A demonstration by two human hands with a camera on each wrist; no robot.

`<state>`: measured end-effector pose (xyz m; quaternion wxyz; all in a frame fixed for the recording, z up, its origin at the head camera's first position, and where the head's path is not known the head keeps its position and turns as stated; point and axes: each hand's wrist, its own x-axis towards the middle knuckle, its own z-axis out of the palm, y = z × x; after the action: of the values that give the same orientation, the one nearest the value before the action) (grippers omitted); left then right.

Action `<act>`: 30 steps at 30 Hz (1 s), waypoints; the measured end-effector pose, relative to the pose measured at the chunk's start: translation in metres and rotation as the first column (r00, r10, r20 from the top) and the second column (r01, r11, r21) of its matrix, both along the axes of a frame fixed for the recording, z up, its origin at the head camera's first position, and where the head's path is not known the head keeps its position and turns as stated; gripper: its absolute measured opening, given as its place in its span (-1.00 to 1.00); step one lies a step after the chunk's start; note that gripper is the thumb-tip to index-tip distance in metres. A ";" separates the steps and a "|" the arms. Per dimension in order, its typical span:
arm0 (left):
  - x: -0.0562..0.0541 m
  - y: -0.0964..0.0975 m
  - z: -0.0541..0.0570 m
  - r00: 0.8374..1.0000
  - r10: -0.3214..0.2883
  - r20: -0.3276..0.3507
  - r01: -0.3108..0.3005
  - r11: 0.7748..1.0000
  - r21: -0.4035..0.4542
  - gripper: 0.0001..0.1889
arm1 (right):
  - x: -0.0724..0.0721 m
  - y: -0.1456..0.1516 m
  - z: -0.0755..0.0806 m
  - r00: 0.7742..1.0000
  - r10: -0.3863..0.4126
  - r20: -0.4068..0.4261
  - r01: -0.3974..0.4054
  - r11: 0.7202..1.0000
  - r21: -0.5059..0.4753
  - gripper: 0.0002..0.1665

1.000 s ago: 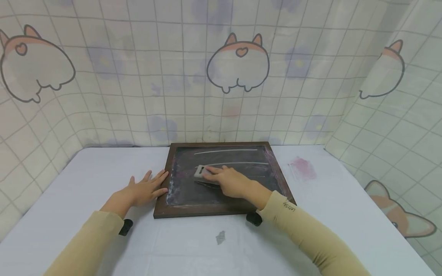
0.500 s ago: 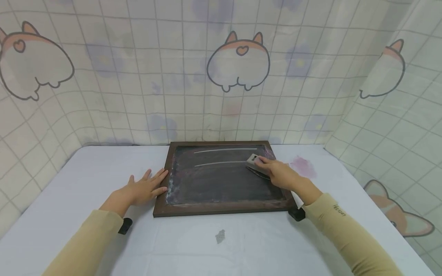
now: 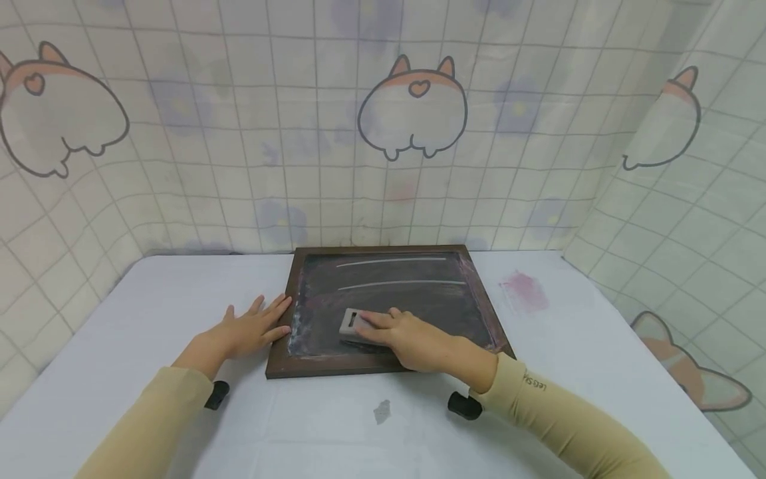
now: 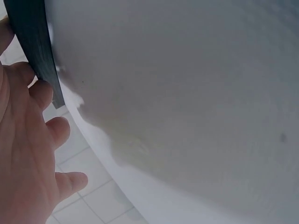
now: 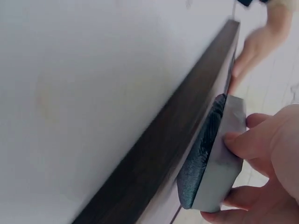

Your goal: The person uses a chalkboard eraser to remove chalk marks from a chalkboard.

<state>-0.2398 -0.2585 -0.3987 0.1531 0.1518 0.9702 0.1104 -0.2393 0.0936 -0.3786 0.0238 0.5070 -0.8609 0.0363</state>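
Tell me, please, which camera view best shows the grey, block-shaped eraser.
The right wrist view: the grey, block-shaped eraser appears large, its dark, fuzzy pad visible as the right hand grips it. The head view shows it smaller, partly covered by that hand; the left wrist view misses it.

A brown-framed chalkboard lies toward the white table's far edge, a pink smudge at right, a gray patch nearer.

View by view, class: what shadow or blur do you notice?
Head: soft shadow on the white table beside the left sleeve; left wrist: broad shade across the table, brighter along its edge; right wrist: left hand blurred, eraser clearer.
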 end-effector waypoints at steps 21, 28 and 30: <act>0.001 -0.001 -0.002 1.000 -0.010 -0.011 0.010 1.000 -0.004 -0.16 | -0.063 0.088 -0.005 0.931 -0.355 0.087 0.361 0.930 -0.066 -0.33; -0.001 -0.001 -0.002 1.000 0.002 -0.011 -0.003 1.000 -0.020 -0.16 | -0.032 0.047 -0.001 0.967 -0.249 0.060 0.252 0.966 -0.055 -0.31; -0.001 -0.001 -0.003 1.000 0.006 -0.008 -0.006 1.000 -0.023 -0.16 | -0.020 0.030 -0.001 0.985 -0.163 0.050 0.165 0.985 -0.047 -0.29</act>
<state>-0.2407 -0.2591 -0.4014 0.1508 0.1475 0.9725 0.0991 -0.2589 0.1238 -0.3795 0.0199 0.4325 -0.8988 0.0680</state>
